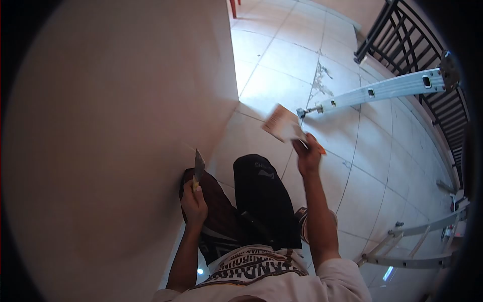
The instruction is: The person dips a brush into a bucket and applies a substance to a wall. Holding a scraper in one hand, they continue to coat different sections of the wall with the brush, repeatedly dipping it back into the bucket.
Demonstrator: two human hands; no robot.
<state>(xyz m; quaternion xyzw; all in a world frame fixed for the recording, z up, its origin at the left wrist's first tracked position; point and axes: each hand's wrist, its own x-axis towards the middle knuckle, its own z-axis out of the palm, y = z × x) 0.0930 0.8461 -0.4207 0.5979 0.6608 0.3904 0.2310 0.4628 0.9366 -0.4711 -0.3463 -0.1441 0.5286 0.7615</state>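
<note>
My left hand (195,207) is wrapped round the yellow handle of a narrow putty knife (199,163). Its dark blade points up, close to the plain wall (115,141) on the left. Over the tiled floor, my right hand (308,155) grips what looks like a broad putty knife (283,123), with a bit of orange showing at its handle. The broad face is tan with a whitish patch near the hand. It is slightly blurred and tilts up to the left, apart from the wall. My knees are bent below both tools.
One ladder leg (372,93) reaches in from the right, its foot near the broad putty knife. Another ladder part (407,261) stands at lower right. Black railing (407,40) runs along the right side. Flakes (322,80) lie on the floor tiles (282,60). A red leg (233,8) shows at top.
</note>
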